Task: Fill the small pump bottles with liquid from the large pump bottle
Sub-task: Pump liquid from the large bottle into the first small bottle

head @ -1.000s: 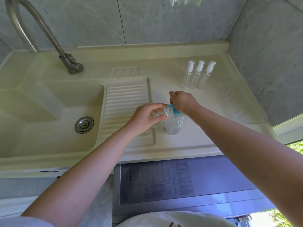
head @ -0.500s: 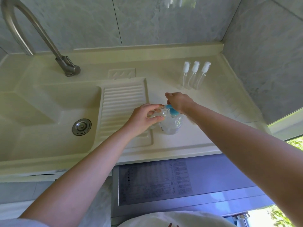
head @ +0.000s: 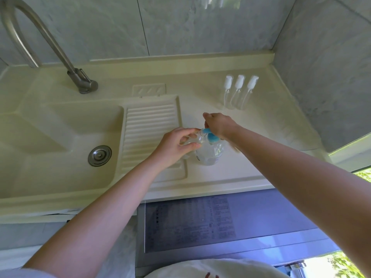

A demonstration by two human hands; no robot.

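The large clear pump bottle (head: 210, 152) with a blue pump head (head: 209, 135) stands on the cream counter, right of the ribbed drainboard. My right hand (head: 218, 125) rests on top of the blue pump head, fingers curled over it. My left hand (head: 176, 145) pinches a small clear open bottle (head: 197, 138) between thumb and fingers, its mouth right under the pump spout. Three small clear bottles with white pump caps (head: 239, 93) stand in a row at the back right of the counter.
A cream sink basin with a metal drain (head: 99, 155) lies to the left, under a curved steel tap (head: 80, 81). The ribbed drainboard (head: 152, 133) sits beside my left hand. Grey tiled walls close off the back and right. A blue-grey appliance top (head: 220, 223) lies below the counter edge.
Both hands and the two bottles keep their places relative to each other. The view has shifted slightly; my right hand stays on the pump head.
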